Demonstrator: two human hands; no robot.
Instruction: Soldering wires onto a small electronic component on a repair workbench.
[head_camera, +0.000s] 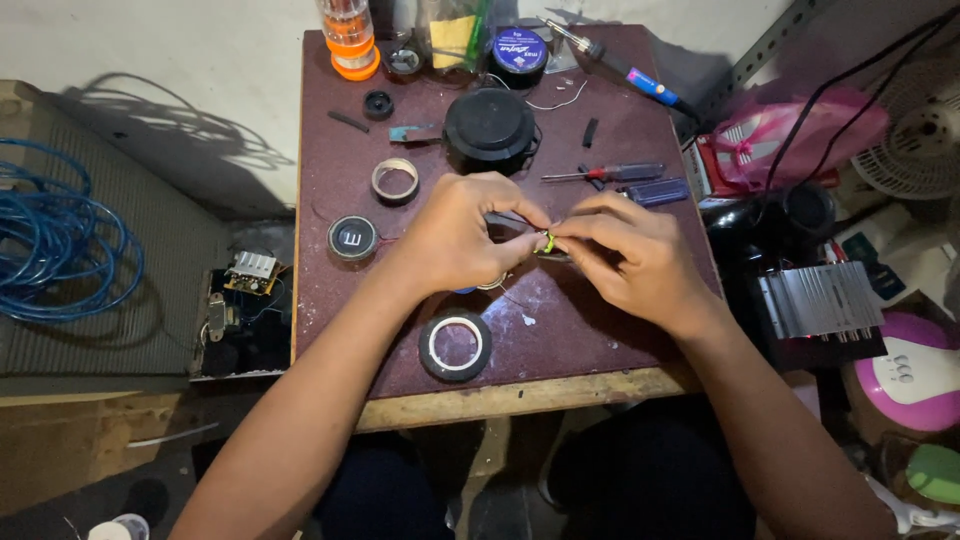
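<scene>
The counter (610, 120), a dark maroon board with a pale wooden front edge, is filling the middle of the frame, its surface scuffed and speckled with pale flecks. To the far left a loose coil of blue cable (60, 250) is lying on a grey ribbed mat. At the upper middle of the counter a round black cap-like part (489, 127) is sitting matte and domed, and at the lower middle a roll of black tape (455, 346) with a white core is lying flat. Left of the hands a small round black speaker-like disc (352, 238) with a shiny rim is resting, and above it a pale ring of tape (395, 180).

At the centre of the frame the left hand (455, 240) and the right hand (625, 255) are meeting, fingertips pinched narrow together on a small yellow-green piece (549, 241) held just above the counter; thin dark wires are running from it under the left fingers. Judging by this, the fine joining work on the small piece is still going on, with the tape roll untouched and the thin red-handled screwdriver (605, 174) and the blue-handled soldering iron (640, 80) at the upper right lying unused.
</scene>
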